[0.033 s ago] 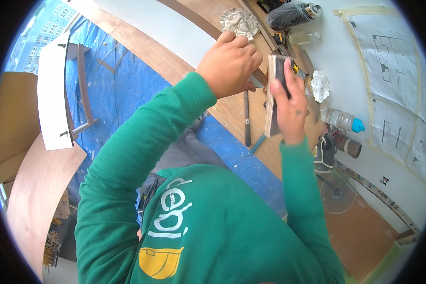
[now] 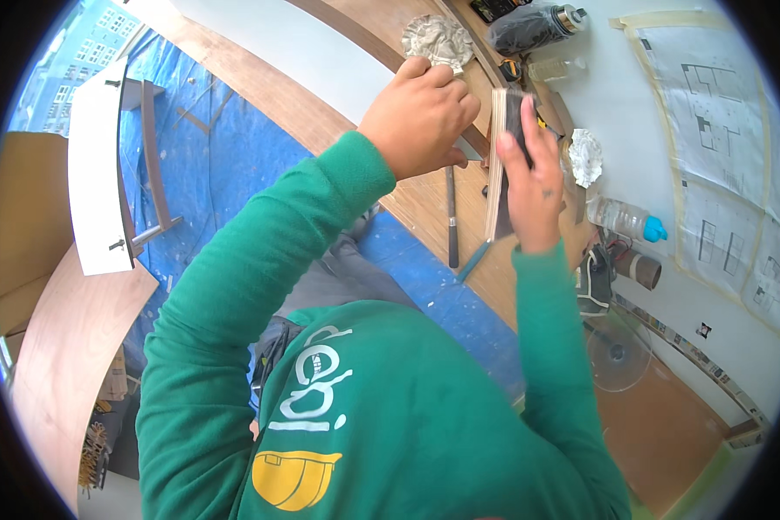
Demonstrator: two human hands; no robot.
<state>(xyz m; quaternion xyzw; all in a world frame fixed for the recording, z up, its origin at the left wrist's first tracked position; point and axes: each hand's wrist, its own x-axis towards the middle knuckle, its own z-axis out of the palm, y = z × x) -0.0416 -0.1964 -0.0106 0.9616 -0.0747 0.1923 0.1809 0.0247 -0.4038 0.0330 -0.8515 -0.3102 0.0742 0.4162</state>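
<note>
My right hand holds a sanding block upright, a thick plywood piece with layered pale edges and a dark face. The thumb and fingers lie along its dark side. My left hand is closed, its fingers curled over the end of a long white-faced panel with a brown wooden edge. What the left fingertips press on is hidden. Between the hands, a dark-handled tool lies on the wooden work surface. A teal stick-like tool rests beside it, near the block's lower end.
A crumpled cloth, a dark bottle, a clear bottle with blue cap and white crumpled paper stand or lie along the wall side. Drawings hang on the wall. Blue sheeting covers the floor.
My right hand and the sanding block have shifted slightly up and away from me. My left hand has stayed in place on the panel's end.
</note>
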